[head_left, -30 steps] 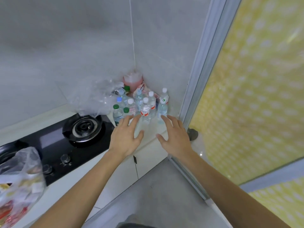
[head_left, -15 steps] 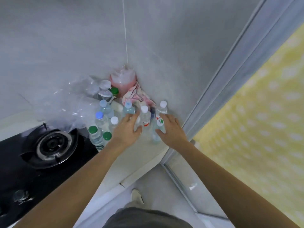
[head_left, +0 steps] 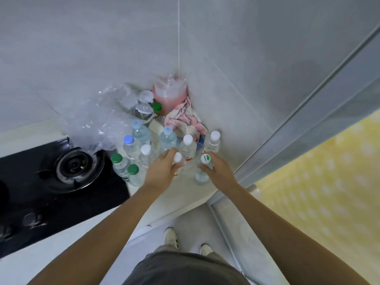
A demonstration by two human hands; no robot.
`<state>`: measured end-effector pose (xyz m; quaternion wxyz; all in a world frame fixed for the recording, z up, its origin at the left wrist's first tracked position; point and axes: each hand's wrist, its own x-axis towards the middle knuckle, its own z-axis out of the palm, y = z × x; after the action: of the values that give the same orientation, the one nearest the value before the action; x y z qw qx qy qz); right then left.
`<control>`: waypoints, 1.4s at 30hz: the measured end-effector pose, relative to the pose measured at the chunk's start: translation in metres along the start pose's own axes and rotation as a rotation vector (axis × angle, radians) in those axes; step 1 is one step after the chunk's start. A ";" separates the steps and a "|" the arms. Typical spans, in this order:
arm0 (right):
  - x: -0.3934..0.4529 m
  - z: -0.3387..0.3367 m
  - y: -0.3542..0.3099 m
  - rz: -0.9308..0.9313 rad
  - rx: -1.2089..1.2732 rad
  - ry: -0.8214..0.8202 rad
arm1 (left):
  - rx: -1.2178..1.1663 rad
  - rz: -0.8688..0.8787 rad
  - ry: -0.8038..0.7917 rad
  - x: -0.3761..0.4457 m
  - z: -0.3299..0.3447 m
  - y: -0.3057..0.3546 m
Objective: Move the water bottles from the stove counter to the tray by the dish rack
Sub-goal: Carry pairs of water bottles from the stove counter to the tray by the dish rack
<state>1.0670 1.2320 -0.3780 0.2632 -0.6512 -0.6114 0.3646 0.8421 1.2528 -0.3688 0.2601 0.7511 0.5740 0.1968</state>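
Several small clear water bottles stand in the counter corner, with white, blue and green caps. My left hand (head_left: pixel 162 170) is wrapped around a white-capped bottle (head_left: pixel 178 157) at the front of the cluster. My right hand (head_left: pixel 218 171) grips a bottle with a green-and-white printed cap (head_left: pixel 205 158), its clear body (head_left: pixel 200 177) showing below my thumb. Behind them stand two more white-capped bottles (head_left: pixel 187 140) (head_left: pixel 214 136). Green-capped bottles (head_left: pixel 117 159) stand to the left by the stove. The tray and dish rack are out of view.
A black gas stove (head_left: pixel 72 167) with a burner lies at left. Crumpled clear plastic (head_left: pixel 96 122), a pink-filled container (head_left: pixel 169 93) and a pink-patterned cloth (head_left: pixel 185 120) fill the corner. Grey tiled walls meet behind. A door frame (head_left: pixel 308 124) and yellow dotted panel are at right.
Both hands moved forward from in front of the bottles into the cluster and closed around one bottle each. My view has tilted further down onto the counter.
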 end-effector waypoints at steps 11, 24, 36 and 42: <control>-0.019 -0.016 -0.029 -0.207 0.203 -0.148 | 0.057 -0.278 0.183 -0.097 -0.017 0.051; -0.127 0.076 -0.184 -0.398 0.403 -0.553 | -0.304 -0.500 0.827 -0.322 -0.089 0.057; -0.372 0.264 -0.350 -0.473 0.487 -0.997 | -0.504 -0.620 1.571 -0.603 -0.202 0.016; -0.514 0.359 -0.423 -0.527 0.491 -1.204 | -0.412 -0.706 1.738 -0.772 -0.243 0.008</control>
<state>0.5324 0.7350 -0.1796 0.0979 -0.0876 -0.6882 0.7135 0.5007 0.5467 -0.1703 -0.0851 0.0661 0.7134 0.6924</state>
